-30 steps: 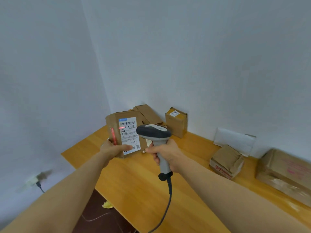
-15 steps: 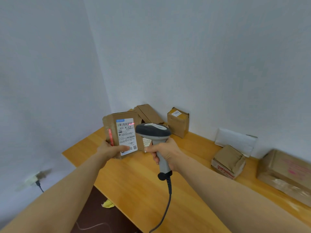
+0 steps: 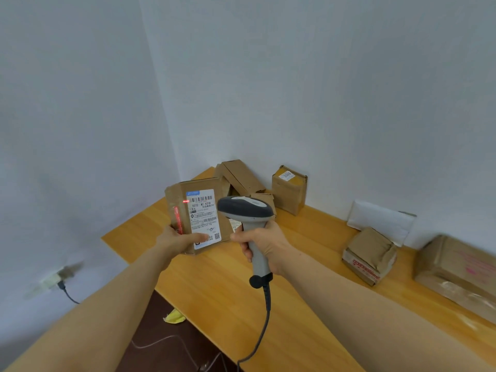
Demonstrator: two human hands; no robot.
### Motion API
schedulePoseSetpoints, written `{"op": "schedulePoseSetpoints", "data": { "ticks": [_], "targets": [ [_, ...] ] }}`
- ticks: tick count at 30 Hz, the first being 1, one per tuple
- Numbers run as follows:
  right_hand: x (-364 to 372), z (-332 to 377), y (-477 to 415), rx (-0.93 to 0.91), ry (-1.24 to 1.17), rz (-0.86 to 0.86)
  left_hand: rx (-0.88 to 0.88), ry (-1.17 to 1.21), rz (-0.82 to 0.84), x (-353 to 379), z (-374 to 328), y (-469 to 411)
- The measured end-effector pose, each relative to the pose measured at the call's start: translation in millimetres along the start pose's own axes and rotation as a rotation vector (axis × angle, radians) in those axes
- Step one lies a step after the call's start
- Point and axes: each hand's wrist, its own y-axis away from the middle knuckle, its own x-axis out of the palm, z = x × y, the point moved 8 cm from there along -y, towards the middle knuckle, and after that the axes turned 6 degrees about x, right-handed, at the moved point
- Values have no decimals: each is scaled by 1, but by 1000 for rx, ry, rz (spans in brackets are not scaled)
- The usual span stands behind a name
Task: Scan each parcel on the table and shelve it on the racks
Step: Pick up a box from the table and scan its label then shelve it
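Note:
My left hand (image 3: 178, 241) grips the lower edge of a brown cardboard parcel (image 3: 185, 210) and holds it upright above the wooden table (image 3: 214, 285), its white shipping label facing me. A short red scan line glows at the label's upper left, beside the top barcode. My right hand (image 3: 264, 245) is wrapped round the handle of a grey corded barcode scanner (image 3: 245, 210), whose head points at the label from the right. No racks are in view.
More parcels lie along the wall: two leaning boxes (image 3: 239, 175) in the corner, a taped box (image 3: 290, 189), a white padded envelope (image 3: 378, 221), a crumpled brown package (image 3: 370, 255) and a large box (image 3: 456, 272) at the right. A wall socket (image 3: 53, 280) sits low on the left.
The parcel has shifted slightly and the red scan line now falls on the label's upper left edge. Both hands keep their grips.

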Motion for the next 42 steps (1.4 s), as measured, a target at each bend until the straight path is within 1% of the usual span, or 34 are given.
{"op": "schedulePoseSetpoints", "data": {
  "ticks": [2, 5, 7, 8, 11, 15, 17, 21, 27, 32, 35, 38, 42],
  "targets": [
    [1, -2, 0, -1, -42, -19, 7, 43, 31, 9, -8, 17],
    [-9, -14, -4, 28, -97, -132, -28, 118, 61, 15, -4, 41],
    [-15, -29, -7, 69, -138, -189, -41, 171, 58, 12, 3, 61],
    [-15, -35, -8, 86, -169, -187, -43, 198, 45, 9, 6, 72],
    [-2, -53, -12, 129, -244, -102, -70, 282, -5, 1, 18, 108],
    [45, -77, -5, 192, -202, 62, -134, 377, -65, -14, 43, 166],
    [83, -93, 6, 223, -189, 160, -159, 405, -129, -32, 61, 198],
    [159, -118, 42, 266, -144, 287, -180, 463, -302, -82, 94, 265],
    [279, -136, 100, 265, -38, 484, -199, 482, -556, -168, 141, 372],
    [405, -149, 165, 247, 39, 657, -167, 534, -748, -256, 178, 469],
    [486, -167, 216, 253, 96, 755, -144, 553, -835, -310, 206, 536],
    [563, -191, 266, 249, 143, 827, -148, 582, -936, -363, 235, 604],
    [648, -211, 312, 229, 178, 852, -140, 538, -1008, -428, 254, 671]
  ]
}}
